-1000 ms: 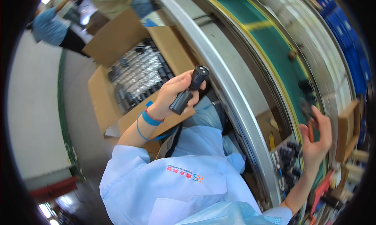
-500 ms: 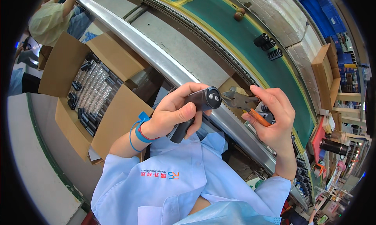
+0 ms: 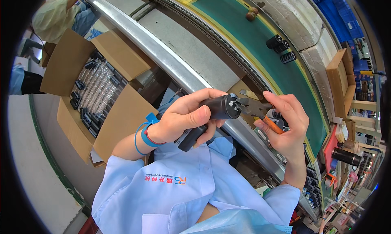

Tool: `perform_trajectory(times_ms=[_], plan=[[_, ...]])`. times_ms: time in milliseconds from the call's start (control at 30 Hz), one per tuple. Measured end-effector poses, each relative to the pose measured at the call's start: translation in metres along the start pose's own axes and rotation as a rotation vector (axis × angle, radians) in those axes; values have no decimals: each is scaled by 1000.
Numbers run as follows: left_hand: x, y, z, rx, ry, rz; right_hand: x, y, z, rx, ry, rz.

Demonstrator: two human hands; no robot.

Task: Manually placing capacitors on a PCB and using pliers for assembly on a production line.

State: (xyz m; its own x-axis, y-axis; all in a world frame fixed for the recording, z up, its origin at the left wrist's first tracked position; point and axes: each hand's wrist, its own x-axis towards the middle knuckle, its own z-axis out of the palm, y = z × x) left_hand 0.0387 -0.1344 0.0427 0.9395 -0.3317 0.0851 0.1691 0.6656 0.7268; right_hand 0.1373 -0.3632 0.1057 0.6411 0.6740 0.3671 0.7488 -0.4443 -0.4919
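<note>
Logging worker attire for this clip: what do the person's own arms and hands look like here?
Both hands are bare, no gloves. The left hand has a blue wrist strap with a thin blue coiled cord trailing from it. The right hand wears nothing at the wrist. Both arms are in light blue sleeves of a work coat, pushed up the forearms, with small red and blue printed markings on the fabric.

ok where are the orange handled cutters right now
In the head view, right of centre: the cutters are in the right hand, tips at the end of the black cylinder the left hand grips.
</note>
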Motion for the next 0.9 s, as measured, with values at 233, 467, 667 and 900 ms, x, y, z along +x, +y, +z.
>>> perform_trajectory(times_ms=[233, 467, 667, 900], plan=[[2, 1, 8, -13, 48, -14, -4, 0, -1, -22, 12, -7], [1, 1, 12, -105, 103, -67, -4, 7, -6, -365, 136, -260], [1, 0, 11, -298, 34, -148, 0, 5, -18, -567, 144, -401], [4, 3, 18, -403, 90, -178, 6, 2, -31, -693, 147, -483]])
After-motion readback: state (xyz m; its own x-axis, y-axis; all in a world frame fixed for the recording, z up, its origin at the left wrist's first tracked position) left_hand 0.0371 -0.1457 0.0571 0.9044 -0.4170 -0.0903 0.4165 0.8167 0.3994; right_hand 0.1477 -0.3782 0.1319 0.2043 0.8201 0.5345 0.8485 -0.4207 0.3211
